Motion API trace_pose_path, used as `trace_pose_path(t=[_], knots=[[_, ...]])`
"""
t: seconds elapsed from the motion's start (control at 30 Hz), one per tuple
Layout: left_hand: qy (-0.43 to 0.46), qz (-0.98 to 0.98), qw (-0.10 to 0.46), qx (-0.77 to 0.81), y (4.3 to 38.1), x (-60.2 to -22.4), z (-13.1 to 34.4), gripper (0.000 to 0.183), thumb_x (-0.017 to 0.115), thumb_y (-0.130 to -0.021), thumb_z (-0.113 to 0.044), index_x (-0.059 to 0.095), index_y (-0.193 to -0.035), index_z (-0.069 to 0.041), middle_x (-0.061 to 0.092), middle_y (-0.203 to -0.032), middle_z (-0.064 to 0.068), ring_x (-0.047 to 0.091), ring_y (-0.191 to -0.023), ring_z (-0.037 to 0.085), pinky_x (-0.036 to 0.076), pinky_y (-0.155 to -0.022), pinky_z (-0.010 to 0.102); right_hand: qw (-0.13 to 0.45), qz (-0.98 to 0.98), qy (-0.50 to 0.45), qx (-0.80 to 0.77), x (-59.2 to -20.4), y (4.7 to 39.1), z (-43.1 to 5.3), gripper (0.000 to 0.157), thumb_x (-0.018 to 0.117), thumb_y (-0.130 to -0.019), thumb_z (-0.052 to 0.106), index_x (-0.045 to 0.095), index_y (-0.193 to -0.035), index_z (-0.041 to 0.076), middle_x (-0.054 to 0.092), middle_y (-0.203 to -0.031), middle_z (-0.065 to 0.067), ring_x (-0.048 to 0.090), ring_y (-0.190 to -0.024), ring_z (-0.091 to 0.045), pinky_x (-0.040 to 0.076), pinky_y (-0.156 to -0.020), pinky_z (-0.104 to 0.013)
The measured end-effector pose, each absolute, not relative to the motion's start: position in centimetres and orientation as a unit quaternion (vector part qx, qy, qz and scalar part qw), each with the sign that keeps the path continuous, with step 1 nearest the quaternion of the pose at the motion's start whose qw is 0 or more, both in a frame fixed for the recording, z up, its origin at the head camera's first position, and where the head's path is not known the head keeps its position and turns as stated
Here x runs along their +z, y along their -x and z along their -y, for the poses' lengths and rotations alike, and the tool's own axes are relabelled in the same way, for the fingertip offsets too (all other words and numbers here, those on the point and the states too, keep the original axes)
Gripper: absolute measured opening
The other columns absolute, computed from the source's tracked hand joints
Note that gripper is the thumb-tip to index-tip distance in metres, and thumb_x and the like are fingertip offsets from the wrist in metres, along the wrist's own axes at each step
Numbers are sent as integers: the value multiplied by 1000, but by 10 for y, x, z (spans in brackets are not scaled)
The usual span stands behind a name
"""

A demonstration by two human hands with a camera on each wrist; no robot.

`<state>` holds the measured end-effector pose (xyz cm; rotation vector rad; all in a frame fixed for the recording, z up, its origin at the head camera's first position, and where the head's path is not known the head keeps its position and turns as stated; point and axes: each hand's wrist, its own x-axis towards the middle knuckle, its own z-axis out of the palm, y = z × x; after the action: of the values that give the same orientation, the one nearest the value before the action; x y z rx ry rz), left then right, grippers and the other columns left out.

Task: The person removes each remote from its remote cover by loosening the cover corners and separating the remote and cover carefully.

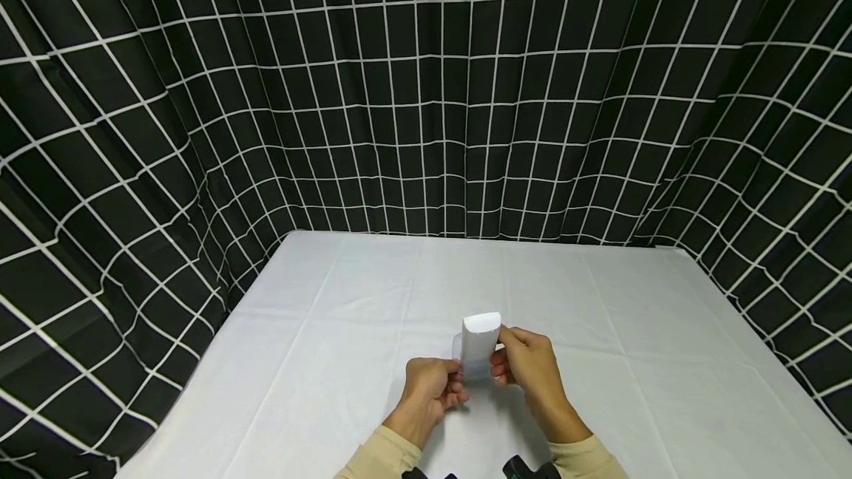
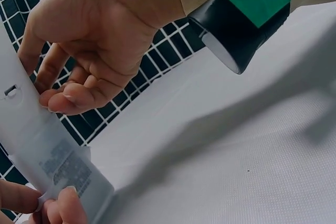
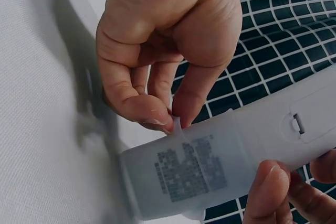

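A slim white remote control (image 1: pixel 481 335) stands tilted over the table between the two hands, its back cover latch visible in both wrist views. A translucent sleeve (image 3: pixel 142 182) covers its lower part, and a dark printed label shows through. My left hand (image 1: pixel 433 386) pinches the sleeve's edge between thumb and fingertips, seen closely in the right wrist view. Higher up, my right hand (image 1: pixel 532 364) grips the remote's side. In the left wrist view the right hand's (image 2: pixel 100 35) fingers curl at the remote's edge; part of their grip is hidden behind it.
A white cloth covers the table (image 1: pixel 319 361). Black curtains (image 1: pixel 426 94) with a white grid surround its back and sides. Black wrist devices (image 1: pixel 526 469) sit at both cuffs, the right one marked with green.
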<state>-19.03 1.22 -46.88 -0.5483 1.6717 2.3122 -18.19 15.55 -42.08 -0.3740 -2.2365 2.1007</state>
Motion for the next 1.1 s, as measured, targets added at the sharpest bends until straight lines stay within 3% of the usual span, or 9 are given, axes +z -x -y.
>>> trace_pose_path(t=[0.13, 0.33, 0.6, 1.1], knots=[[182, -576, 94, 791, 192, -468, -13, 7, 60, -80, 9, 61, -73, 8, 53, -56, 6, 49, -40, 10, 47, -38, 23, 21, 714, 118, 689, -421, 181, -157, 23, 55, -92, 11, 66, -82, -6, 60, -65, -15, 59, -51, -22, 50, -44, -29], [159, -592, 49, 789, 195, -464, -13, 7, 54, -72, 14, 61, -70, 10, 54, -56, 9, 47, -41, 11, 44, -38, 23, 6, 703, 114, 702, -417, 178, -156, 19, 69, -88, 12, 69, -90, -7, 63, -64, -17, 60, -50, -21, 51, -44, -29], [133, -643, 7, 754, 191, -454, -11, 12, 59, -85, 5, 65, -90, 14, 64, -84, 20, 66, -72, 24, 56, -64, 31, -10, 707, 109, 698, -409, 174, -153, 15, 72, -82, 6, 64, -84, -6, 64, -65, -18, 62, -50, -22, 54, -48, -31], [137, -679, -113, 712, 197, -448, -13, 9, 62, -86, 6, 70, -82, 7, 63, -72, 11, 60, -62, 19, 51, -54, 26, -35, 718, 108, 687, -413, 168, -148, 19, 71, -84, 10, 65, -86, -7, 66, -70, -15, 63, -54, -21, 54, -50, -30]])
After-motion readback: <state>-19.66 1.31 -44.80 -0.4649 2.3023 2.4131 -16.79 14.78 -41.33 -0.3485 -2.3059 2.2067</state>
